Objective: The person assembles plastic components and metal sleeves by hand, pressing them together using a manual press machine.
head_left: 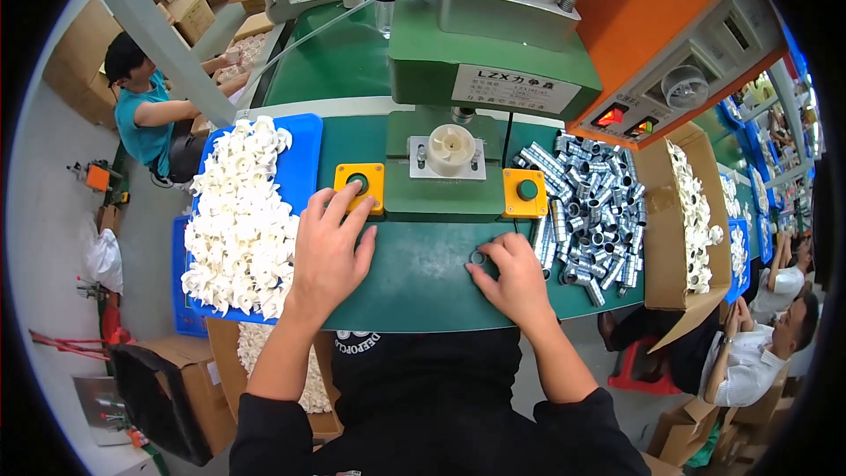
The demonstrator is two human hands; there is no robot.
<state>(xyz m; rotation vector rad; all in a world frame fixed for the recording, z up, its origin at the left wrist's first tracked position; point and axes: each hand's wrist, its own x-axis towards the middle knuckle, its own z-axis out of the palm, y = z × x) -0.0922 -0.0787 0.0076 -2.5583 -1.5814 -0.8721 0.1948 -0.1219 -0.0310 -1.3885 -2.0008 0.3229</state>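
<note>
My left hand (330, 242) lies flat on the green bench, its fingertips touching the left yellow button box (359, 182). My right hand (511, 278) rests on the bench with thumb and fingers closed on a small metal ring (478, 257). A white plastic impeller (451, 145) sits on the press fixture between the two button boxes. The right yellow button box (526, 191) is untouched. Beside my right hand spreads a pile of metal sleeves (589, 211).
A blue tray (304, 154) heaped with white impellers (238, 220) stands at left. A cardboard box (683, 238) with more white parts stands at right. The green press body (480, 53) rises behind. Other people work at left and lower right.
</note>
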